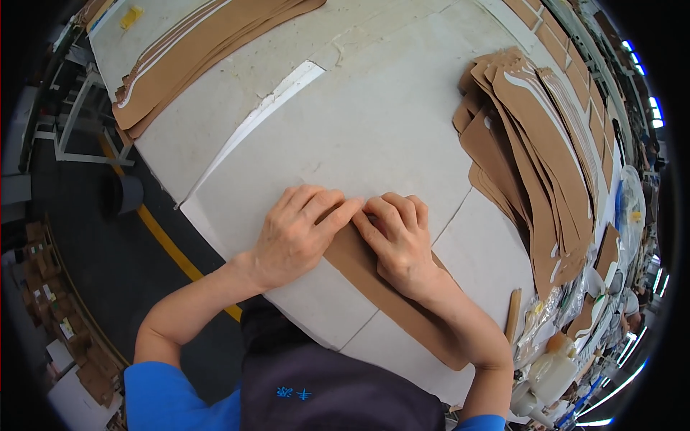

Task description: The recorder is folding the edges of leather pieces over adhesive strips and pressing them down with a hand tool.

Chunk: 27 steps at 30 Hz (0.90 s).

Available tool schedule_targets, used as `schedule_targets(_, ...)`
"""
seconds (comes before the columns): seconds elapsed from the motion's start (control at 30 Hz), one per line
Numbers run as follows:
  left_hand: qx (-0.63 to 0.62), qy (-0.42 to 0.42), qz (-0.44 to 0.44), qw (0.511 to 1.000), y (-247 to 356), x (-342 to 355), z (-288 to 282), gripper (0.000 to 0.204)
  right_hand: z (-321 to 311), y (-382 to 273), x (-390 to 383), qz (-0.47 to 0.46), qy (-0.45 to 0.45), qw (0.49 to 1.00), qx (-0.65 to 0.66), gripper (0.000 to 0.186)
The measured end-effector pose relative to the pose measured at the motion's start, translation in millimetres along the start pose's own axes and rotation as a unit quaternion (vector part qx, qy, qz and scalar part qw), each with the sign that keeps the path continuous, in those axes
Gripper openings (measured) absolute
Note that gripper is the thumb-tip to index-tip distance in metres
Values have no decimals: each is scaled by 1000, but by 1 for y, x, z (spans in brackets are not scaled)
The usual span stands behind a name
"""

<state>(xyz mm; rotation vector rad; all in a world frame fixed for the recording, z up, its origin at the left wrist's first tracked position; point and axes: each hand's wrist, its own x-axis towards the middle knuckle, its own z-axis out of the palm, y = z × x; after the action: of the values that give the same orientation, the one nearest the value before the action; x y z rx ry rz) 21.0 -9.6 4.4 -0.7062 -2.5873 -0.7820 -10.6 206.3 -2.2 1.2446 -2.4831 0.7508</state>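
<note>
A long brown strip (392, 296) of sheet material, with a rounded near end, lies slantwise on the pale table in front of me. At its far end my left hand (302, 228) is closed, thumb and fingertips pressed together over the edge. My right hand (399, 243) lies across the strip, its fingers curled onto the same end and almost meeting the left fingertips. The fingers cover that end, so what they pinch there is mostly hidden. My right forearm passes above the strip's near part.
Similar brown pieces with white edges lie in a fanned stack (535, 136) at the right and a stack (208, 54) at the far left. A white strip (259, 111) lies on the table (359, 136). Plastic bottles (552, 370) and clear bags stand at the near right.
</note>
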Motion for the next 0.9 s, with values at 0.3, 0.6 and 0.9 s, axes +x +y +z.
schedule_targets(0.3, 20, -18, 19, 999, 0, -2, 0, 43, -28, 33, 12, 141, -76, 961, 225, 22)
schedule_targets(0.6, 34, -18, 28, 999, 0, -1, 1, 43, -25, 46, 2, 95, -77, 969, 214, 25)
schedule_targets(0.9, 41, -22, 40, 998, -1, -3, 0, 45, -25, 43, 3, -22, -67, 992, 108, 38)
